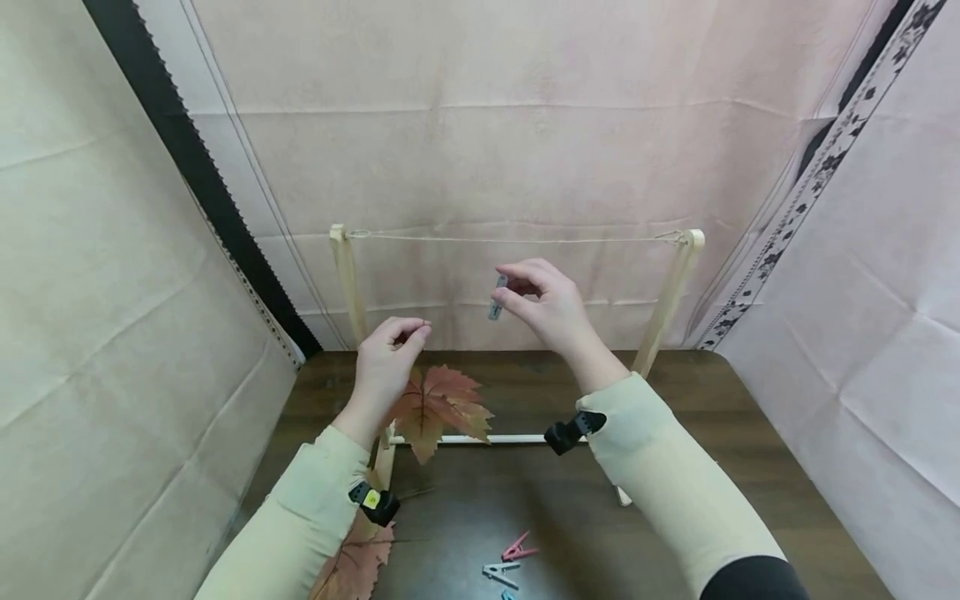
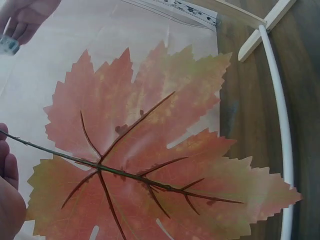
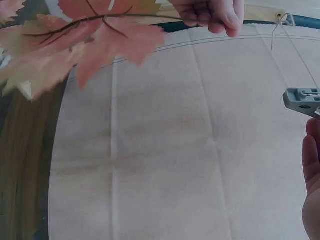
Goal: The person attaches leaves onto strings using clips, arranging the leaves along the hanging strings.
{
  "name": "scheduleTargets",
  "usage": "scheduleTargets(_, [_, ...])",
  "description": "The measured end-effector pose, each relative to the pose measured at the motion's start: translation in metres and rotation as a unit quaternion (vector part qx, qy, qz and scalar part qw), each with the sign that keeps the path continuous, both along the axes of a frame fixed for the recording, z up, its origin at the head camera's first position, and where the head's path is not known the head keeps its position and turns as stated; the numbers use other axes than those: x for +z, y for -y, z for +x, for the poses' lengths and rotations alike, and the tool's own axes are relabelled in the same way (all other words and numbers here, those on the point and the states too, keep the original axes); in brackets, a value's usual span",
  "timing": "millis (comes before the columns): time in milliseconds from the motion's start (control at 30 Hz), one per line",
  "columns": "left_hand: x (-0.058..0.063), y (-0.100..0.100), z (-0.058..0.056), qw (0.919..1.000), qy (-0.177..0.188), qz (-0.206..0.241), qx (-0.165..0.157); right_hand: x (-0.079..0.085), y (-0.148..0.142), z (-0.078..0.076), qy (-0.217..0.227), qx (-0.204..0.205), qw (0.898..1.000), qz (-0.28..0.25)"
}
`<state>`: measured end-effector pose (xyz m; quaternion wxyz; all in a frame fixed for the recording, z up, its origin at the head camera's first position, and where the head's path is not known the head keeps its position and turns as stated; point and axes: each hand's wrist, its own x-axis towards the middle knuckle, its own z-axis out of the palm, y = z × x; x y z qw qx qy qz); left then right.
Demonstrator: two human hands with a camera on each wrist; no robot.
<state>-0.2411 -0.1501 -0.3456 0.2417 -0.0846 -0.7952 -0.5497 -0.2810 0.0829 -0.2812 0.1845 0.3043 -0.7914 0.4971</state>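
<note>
My left hand (image 1: pixel 386 358) pinches the stem of an artificial maple leaf (image 1: pixel 438 406) between thumb and fingers. The leaf, red-orange with yellowish edges, hangs below that hand over the table and fills most of the left wrist view. Higher and to the right, my right hand (image 1: pixel 551 308) grips a grey-blue clothespin (image 1: pixel 495 310) between thumb and fingertips. One end of this clothespin (image 3: pixel 299 100) shows at the right edge of the right wrist view. Both hands are below a thin string (image 1: pixel 517 241) in the head view, the leaf and clothespin apart from each other.
The string spans two pale wooden posts (image 1: pixel 670 304), with a white rod (image 1: pixel 517 438) low between them. On the dark wooden table (image 1: pixel 750 467) lie a pink clothespin (image 1: pixel 518 547), a grey-blue one (image 1: pixel 499 572) and, at the left, more leaves (image 1: pixel 362 557). Pale curtains surround the table.
</note>
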Motion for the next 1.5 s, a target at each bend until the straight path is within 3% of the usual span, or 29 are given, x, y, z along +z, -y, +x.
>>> scheduleTargets(367, [0.02,-0.006,-0.005,0.9998,0.005,0.017,0.012,0.036,0.012,0.001,-0.024,0.002,1.0,0.014])
scheduleTargets(667, [0.034,-0.007,-0.011,0.9996,-0.011,-0.012,0.021,0.065,0.017,-0.007,-0.006,-0.003,0.999,0.039])
scheduleTargets(1033, [0.053,-0.004,-0.019,0.9986,0.011,0.029,0.042,0.078,0.019,-0.009,0.032,-0.012,0.999,0.038])
scheduleTargets(1300, [0.068,-0.005,-0.023,0.9989,0.032,0.02,0.026,0.092,0.037,-0.009,0.047,0.0,0.998,0.036])
scheduleTargets(1500, [0.073,-0.004,-0.028,0.9987,0.033,0.022,0.032,0.096,0.045,-0.012,0.074,0.01,0.997,0.03])
